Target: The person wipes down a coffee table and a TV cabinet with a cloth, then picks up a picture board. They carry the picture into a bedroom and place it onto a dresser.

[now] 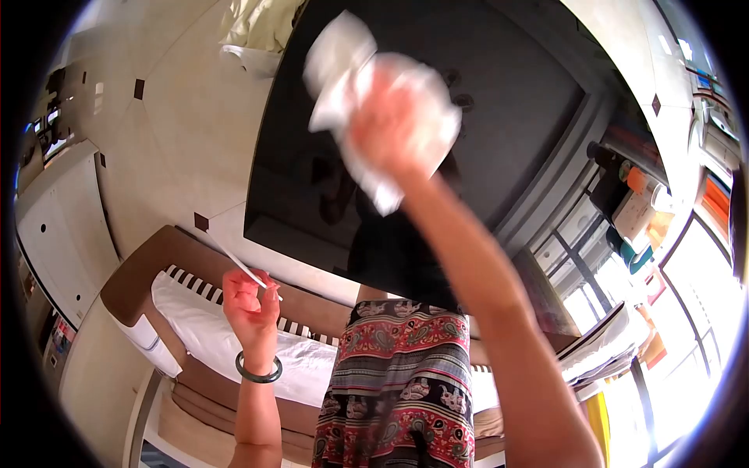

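Observation:
My right hand [384,121] is blurred by motion and presses a crumpled white cloth [425,97] over the glossy black tabletop [515,117]. Folds of the cloth spread out on both sides of the fingers. My left hand [251,300], with a dark bangle [259,377] at the wrist, is raised to the left of the table's near edge. Between its thumb and fingers it pinches a thin white stick [239,263], which points up and to the left. What the stick is, I cannot make out.
A brown sofa [125,285] with a white cover stands along the near side. Pale cloth [261,23] lies beyond the table's left edge. To the left is a white cabinet [62,234]. Several items [636,203] sit at the right, partly mirrored in the tabletop.

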Demonstrator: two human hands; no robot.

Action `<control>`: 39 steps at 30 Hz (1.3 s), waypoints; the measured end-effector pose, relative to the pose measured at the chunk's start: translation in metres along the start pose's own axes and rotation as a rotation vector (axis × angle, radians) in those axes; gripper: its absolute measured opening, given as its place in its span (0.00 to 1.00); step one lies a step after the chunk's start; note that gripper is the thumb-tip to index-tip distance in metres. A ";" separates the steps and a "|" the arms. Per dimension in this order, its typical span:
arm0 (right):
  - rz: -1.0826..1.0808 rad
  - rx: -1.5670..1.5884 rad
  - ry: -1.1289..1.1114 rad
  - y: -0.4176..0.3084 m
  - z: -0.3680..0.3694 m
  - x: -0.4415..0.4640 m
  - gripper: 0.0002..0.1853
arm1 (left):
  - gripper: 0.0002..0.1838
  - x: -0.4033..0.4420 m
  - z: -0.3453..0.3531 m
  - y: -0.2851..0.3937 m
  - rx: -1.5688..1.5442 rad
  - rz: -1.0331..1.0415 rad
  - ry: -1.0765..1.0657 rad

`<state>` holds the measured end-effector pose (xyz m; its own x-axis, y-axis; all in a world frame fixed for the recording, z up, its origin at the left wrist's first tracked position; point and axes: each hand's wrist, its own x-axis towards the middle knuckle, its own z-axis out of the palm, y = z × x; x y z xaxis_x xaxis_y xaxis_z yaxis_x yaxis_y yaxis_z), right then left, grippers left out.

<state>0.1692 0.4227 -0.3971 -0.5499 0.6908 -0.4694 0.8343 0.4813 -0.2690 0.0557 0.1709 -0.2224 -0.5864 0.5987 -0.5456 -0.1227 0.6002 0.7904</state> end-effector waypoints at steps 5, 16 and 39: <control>-0.874 -0.142 -0.062 -0.001 0.112 -0.200 0.25 | 0.17 -0.007 -0.012 0.017 -0.077 -0.016 0.011; -0.090 -0.221 0.061 0.112 -0.130 -0.041 0.24 | 0.18 -0.027 -0.024 -0.009 -0.167 -0.123 -0.038; 0.114 0.036 0.549 0.238 0.023 -0.182 0.30 | 0.16 -0.010 0.092 0.008 0.038 0.041 -0.249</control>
<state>0.4691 0.3994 -0.3953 -0.3879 0.9217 0.0072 0.8855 0.3748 -0.2747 0.1340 0.2187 -0.2359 -0.3748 0.7324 -0.5685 -0.0698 0.5891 0.8050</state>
